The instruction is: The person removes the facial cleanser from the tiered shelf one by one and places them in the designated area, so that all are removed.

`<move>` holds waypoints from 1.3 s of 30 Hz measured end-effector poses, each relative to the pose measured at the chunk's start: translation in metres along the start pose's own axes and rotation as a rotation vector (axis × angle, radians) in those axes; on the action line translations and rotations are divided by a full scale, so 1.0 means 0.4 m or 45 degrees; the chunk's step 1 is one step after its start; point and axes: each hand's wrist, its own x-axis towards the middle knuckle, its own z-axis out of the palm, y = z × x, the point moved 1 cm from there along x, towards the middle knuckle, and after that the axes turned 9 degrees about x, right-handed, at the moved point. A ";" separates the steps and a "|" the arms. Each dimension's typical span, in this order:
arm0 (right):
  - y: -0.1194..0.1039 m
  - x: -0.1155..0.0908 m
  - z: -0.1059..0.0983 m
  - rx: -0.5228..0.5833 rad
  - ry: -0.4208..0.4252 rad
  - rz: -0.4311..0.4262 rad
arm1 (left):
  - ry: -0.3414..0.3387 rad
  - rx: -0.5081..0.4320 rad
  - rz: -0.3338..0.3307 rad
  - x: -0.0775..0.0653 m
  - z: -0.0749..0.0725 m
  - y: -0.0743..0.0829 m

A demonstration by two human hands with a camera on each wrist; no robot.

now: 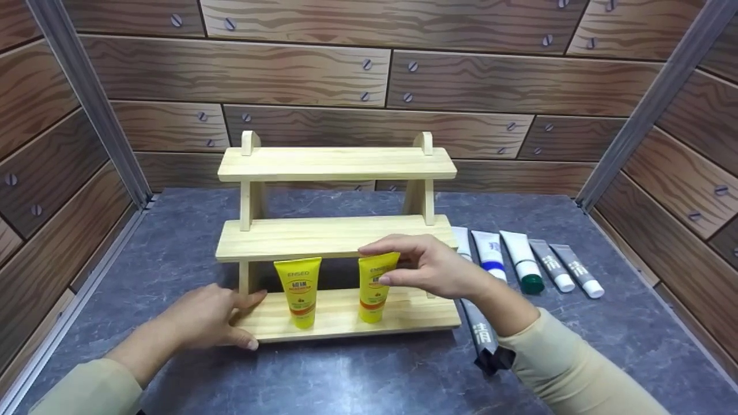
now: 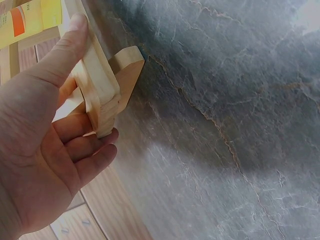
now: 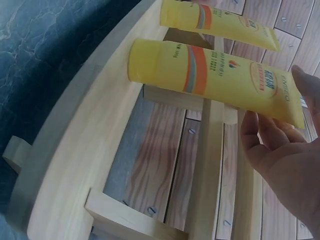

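Note:
A three-tier wooden display stand (image 1: pixel 337 164) stands on the table with two yellow squeeze tubes upright on its lowest shelf. My left hand (image 1: pixel 204 317) grips the left end of that shelf, thumb at the front edge and the other fingers curled below, as the left wrist view shows. Around the upper end of the right yellow tube (image 1: pixel 372 302) are the thumb and fingers of my right hand (image 1: pixel 441 268), pinching it near its flat crimped top. To the left, the other yellow tube (image 1: pixel 300 297) stands apart, untouched.
Right of the stand lie a white tube with a blue band (image 1: pixel 488 245), a white tube with a green cap (image 1: pixel 522 262) and grey tubes (image 1: pixel 576 271) with white caps. My right forearm partly covers another grey tube (image 1: pixel 478 328). Wood-patterned walls (image 1: pixel 323 75) enclose the table.

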 end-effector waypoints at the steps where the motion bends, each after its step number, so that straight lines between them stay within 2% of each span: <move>1: 0.005 0.001 0.001 -0.006 -0.007 0.005 | -0.004 -0.001 -0.004 -0.001 0.000 0.001; 8: 0.028 0.002 0.006 -0.029 0.003 0.034 | 0.003 -0.017 -0.013 -0.004 -0.002 0.003; 14: 0.030 -0.001 0.012 -0.041 0.042 0.006 | 0.006 -0.017 -0.012 -0.006 -0.003 0.004; 22: 0.024 -0.015 0.009 -0.038 0.105 0.054 | 0.020 -0.019 0.004 -0.006 -0.001 0.001; 26: 0.022 -0.031 -0.005 -0.045 0.123 0.082 | 0.023 -0.003 0.020 -0.006 0.001 0.001; 32: 0.024 -0.065 -0.034 -0.070 0.132 0.067 | 0.012 -0.006 0.012 -0.006 0.001 0.002; 39: 0.006 -0.119 -0.073 -0.063 0.205 0.123 | 0.008 -0.013 0.009 -0.006 0.001 0.000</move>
